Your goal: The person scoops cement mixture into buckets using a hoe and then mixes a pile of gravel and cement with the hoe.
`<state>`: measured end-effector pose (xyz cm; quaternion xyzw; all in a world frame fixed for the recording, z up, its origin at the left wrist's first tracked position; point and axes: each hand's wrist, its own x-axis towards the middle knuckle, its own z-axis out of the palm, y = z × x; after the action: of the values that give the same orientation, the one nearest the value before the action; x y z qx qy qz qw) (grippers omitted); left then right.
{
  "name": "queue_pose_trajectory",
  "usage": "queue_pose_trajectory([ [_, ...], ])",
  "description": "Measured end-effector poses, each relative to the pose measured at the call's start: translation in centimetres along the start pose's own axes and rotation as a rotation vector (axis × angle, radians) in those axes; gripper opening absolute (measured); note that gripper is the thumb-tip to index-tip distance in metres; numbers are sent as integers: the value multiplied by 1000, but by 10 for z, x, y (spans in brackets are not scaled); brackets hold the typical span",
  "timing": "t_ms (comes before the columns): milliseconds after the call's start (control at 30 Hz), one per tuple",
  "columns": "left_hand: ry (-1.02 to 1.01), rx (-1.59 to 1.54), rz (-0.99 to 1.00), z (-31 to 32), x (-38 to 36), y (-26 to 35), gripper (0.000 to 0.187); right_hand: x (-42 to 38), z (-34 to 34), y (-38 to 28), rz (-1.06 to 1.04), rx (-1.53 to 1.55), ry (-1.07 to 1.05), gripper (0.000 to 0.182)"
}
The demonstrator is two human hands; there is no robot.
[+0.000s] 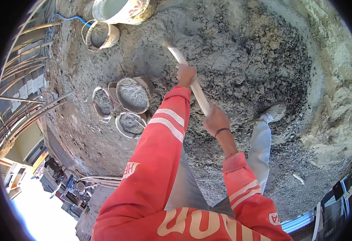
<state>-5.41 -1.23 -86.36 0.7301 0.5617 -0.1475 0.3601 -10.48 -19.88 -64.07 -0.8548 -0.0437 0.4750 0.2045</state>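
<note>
My left hand (186, 75) is wrapped round the upper part of a pale wooden tool handle (198, 95). Lower down and nearer my body, my right hand (217, 120) is closed on the same handle. The far end of the handle meets the wet grey mix, and the tool's head there cannot be made out clearly. A broad heap of dark grey, lumpy mortar or concrete (248, 60) lies in front of and to the right of my hands. My shoe (275, 112) stands at the heap's edge.
Left of my arms stand a large bucket (133, 95) and two smaller ones (102, 102) (131, 125), all holding grey mix. Another filled bucket (100, 36) stands by a big pale tub (121, 11). A small shovel (303, 180) lies at right. Bent rods (27, 64) line the left.
</note>
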Motion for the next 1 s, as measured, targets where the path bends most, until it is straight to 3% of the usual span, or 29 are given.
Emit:
queue_pose_trajectory([
  [33,-21,-119,-66,27,4,-20,29,-19,-6,20,3,-9,-28,47],
  [100,-292,-451,-278,7,-76,4,15,-72,-4,79,-29,-65,-8,47],
  [133,-366,-736,-367,26,-81,-15,10,-90,-1,113,-76,-111,61,47],
  [167,-434,-1017,-473,45,-87,-42,5,-108,-19,135,-37,-130,-12,49],
  [233,-440,-1097,-690,48,-141,-41,3,-138,-61,178,10,-191,-125,50],
  [333,-401,-1283,-744,56,-236,-47,10,-161,-91,263,-24,-373,-217,42],
  [400,-373,-1380,-770,42,-301,-47,12,-185,-108,301,-85,-365,-169,37],
  [433,-375,-1438,-773,39,-325,-50,11,-197,-116,314,-163,-364,-119,33],
  [600,-312,-1351,-803,-19,-415,-39,11,-284,-143,301,-85,-324,-146,27],
  [633,-305,-1354,-811,-23,-414,-40,11,-298,-145,286,-86,-328,-156,27],
  [700,-398,-1249,-760,-27,-405,-45,13,-314,-137,245,102,-389,-161,27],
  [833,-661,-1073,-673,37,-270,-100,13,-247,-60,150,221,-319,-88,27],
  [933,-573,-933,-568,34,-190,-69,12,-191,-21,111,191,-93,-27,28],
  [1000,-428,-965,-364,28,-150,-60,15,-169,4,98,136,52,-5,28],
])
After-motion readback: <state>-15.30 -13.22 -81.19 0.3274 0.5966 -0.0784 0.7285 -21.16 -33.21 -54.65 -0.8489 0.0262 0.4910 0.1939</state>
